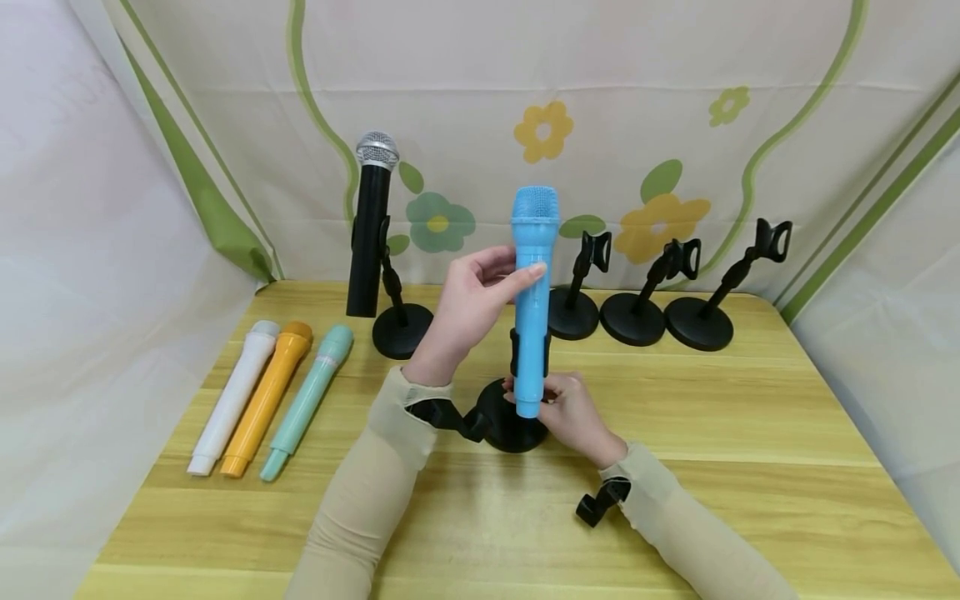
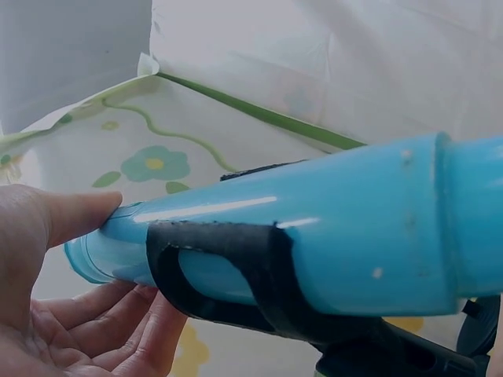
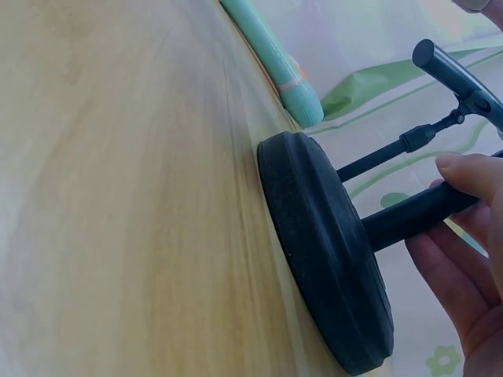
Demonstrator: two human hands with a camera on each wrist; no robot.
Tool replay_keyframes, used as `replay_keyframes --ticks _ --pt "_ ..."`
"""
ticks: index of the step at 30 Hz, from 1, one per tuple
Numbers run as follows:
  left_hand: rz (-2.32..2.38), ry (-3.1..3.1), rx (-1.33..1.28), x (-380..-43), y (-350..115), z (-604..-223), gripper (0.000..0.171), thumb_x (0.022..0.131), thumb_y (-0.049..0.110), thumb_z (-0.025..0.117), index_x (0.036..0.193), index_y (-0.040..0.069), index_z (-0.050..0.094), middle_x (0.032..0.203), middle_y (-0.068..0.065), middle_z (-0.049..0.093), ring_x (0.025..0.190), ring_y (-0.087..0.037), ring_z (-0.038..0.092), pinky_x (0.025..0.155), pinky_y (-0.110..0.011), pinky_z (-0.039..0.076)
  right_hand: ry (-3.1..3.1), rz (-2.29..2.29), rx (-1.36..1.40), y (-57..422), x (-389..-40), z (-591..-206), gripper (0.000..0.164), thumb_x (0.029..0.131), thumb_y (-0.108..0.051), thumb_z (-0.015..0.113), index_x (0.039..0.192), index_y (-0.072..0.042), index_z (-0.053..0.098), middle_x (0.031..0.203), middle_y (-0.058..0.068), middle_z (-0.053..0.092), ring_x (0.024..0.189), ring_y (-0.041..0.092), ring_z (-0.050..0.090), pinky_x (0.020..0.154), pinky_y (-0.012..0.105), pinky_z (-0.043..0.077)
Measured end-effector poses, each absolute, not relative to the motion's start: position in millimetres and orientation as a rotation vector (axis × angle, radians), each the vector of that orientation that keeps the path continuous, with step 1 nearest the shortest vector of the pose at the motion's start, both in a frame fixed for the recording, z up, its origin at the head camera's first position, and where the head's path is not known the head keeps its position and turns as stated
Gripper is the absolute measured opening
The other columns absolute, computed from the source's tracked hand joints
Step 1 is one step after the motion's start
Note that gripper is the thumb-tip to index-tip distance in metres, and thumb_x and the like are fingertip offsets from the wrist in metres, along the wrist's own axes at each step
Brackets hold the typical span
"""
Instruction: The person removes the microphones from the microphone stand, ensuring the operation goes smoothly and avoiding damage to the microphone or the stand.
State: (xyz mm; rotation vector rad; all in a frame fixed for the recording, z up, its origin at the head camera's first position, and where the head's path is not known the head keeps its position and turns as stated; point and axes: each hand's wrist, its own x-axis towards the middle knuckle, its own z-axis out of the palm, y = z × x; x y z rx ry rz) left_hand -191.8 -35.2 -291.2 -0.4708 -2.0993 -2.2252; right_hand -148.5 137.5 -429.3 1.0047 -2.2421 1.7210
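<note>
A blue microphone (image 1: 533, 292) stands nearly upright in the clip (image 2: 271, 259) of a black desk stand. My left hand (image 1: 468, 304) pinches its upper body, thumb in front and fingers behind. In the left wrist view the clip's arms wrap the blue handle (image 2: 361, 228). Lower down, my right hand (image 1: 576, 417) grips the stand's post (image 3: 416, 214), just above the round base (image 3: 326, 251). That base rests on the table. In the head view the microphone covers part of the right fingers and the post.
White (image 1: 234, 400), orange (image 1: 267, 400) and mint (image 1: 309, 402) microphones lie at the left. Behind them a black microphone (image 1: 369, 233) sits in a stand (image 1: 402, 330). Black stands with bare clips (image 1: 573, 312), (image 1: 633, 318), (image 1: 700, 322) line the back right, before a flowered curtain (image 1: 450, 50).
</note>
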Motion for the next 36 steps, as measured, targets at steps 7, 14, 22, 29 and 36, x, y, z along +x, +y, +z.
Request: replay_keyframes --ticks 7,14,22,29,36 --pt "-2.226 -2.092 -0.474 -195.2 -33.5 -288.9 0.04 0.095 0.018 0.076 0.127 -0.003 0.067 0.108 -0.011 0.073 0.094 -0.024 0.071 0.078 -0.037 0.06 -2.247 1.702 1.0 137.4 -148.6 -428.3 0.022 0.083 0.019 0.074 0.103 0.011 0.073 0.1 0.025 0.073 0.091 0.041 0.072 0.081 0.031 0.06" --pt "-2.231 -2.071 -0.482 -197.6 -33.8 -286.3 0.039 0.094 0.017 0.076 0.126 -0.003 0.068 0.107 -0.012 0.073 0.094 -0.025 0.071 0.077 -0.037 0.06 -2.244 1.691 0.994 136.7 -148.6 -427.8 0.021 0.083 0.018 0.075 0.103 0.011 0.073 0.099 0.023 0.073 0.091 0.038 0.073 0.079 0.031 0.06" --pt "-2.25 -2.046 -0.493 -199.4 -33.3 -284.1 0.038 0.094 0.019 0.076 0.125 -0.003 0.068 0.106 -0.011 0.073 0.095 -0.024 0.071 0.08 -0.038 0.06 -2.234 1.629 0.999 135.7 -148.6 -429.9 0.022 0.082 0.017 0.076 0.102 0.008 0.074 0.098 0.018 0.075 0.089 0.032 0.074 0.077 0.03 0.06" --pt "-2.245 -2.041 -0.504 -200.0 -33.9 -282.9 0.039 0.095 0.019 0.075 0.126 -0.003 0.067 0.107 -0.01 0.073 0.096 -0.024 0.07 0.081 -0.039 0.06 -2.209 1.608 1.015 135.3 -148.4 -433.0 0.023 0.082 0.018 0.076 0.103 0.007 0.074 0.098 0.018 0.075 0.088 0.033 0.074 0.076 0.027 0.06" --pt "-2.242 -2.036 -0.509 -201.1 -33.8 -280.1 0.039 0.095 0.02 0.075 0.126 -0.003 0.067 0.109 -0.01 0.072 0.096 -0.024 0.07 0.081 -0.038 0.06 -2.255 1.611 0.976 138.7 -155.8 -450.0 0.021 0.085 0.011 0.077 0.104 0.002 0.076 0.101 0.011 0.076 0.092 0.027 0.074 0.077 0.029 0.06"
